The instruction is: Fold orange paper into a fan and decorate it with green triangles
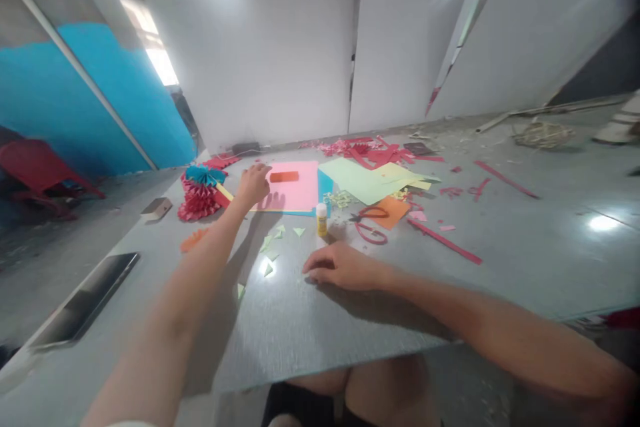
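Note:
My left hand (pixel 255 185) hovers at the left edge of a pink paper sheet (pixel 300 195), its fingers apart and casting a spread shadow on it. An orange paper strip (pixel 284 177) lies on that sheet, just right of the fingers. Beneath the pink sheet a blue sheet (pixel 325 183) shows. My right hand (pixel 343 267) rests on the grey table, fingers loosely curved, with nothing visible in them. Just beyond it a glue stick (pixel 321 220) stands upright, and red-handled scissors (pixel 371 225) lie to its right. Small pale green paper triangles (pixel 269 269) are scattered between my arms.
Pale green sheets (pixel 367 179), an orange paper piece (pixel 391 213) and red paper scraps (pixel 360 150) lie farther back. On the left are a pleated red and blue paper piece (pixel 203 193), a small box (pixel 157 209) and a dark flat panel (pixel 87 300). White boards (pixel 260 60) stand behind.

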`<action>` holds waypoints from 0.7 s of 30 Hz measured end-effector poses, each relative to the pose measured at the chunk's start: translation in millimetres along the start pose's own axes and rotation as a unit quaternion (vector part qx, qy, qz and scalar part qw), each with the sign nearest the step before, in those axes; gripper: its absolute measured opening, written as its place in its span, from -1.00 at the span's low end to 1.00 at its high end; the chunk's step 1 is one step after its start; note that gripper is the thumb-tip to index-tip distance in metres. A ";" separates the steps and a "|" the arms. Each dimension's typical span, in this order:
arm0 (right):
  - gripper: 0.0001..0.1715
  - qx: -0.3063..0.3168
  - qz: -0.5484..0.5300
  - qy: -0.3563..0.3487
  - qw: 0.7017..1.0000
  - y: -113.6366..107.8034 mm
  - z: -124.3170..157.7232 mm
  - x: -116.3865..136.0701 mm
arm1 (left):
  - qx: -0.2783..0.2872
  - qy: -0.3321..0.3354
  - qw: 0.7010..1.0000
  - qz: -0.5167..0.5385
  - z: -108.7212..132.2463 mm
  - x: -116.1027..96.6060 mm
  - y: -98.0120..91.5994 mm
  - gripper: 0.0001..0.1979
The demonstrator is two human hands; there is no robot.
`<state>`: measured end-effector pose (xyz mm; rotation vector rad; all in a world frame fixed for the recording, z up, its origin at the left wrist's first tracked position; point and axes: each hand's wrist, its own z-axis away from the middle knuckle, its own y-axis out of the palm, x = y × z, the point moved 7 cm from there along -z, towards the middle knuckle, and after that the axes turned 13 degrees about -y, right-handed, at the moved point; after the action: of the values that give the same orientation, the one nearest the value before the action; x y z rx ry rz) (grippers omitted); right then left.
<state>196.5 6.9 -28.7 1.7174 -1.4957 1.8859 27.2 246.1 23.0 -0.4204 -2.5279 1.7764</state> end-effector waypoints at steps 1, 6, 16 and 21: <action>-0.72 0.002 0.000 -0.002 1.000 0.6 -0.1 -0.1 | 0.005 -0.005 1.000 -0.004 -10.8 -3.2 8.4 -0.39; -0.75 -0.013 -0.022 0.013 1.000 3.3 -3.6 -8.3 | 0.040 0.005 0.999 -0.021 -35.9 -10.4 47.1 -0.35; -0.77 -0.037 -0.030 0.006 0.999 4.0 -6.6 -15.8 | 0.040 -0.040 0.996 -0.066 -23.5 9.2 14.7 -0.72; -0.78 -0.033 -0.011 -0.012 0.999 4.4 -8.1 -15.6 | -0.016 -0.076 0.991 -0.111 44.3 14.9 -41.8 -0.55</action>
<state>193.0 18.1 -42.5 1.7257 -1.5241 1.7899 -3.4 195.6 44.2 -0.0014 -2.5835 1.7469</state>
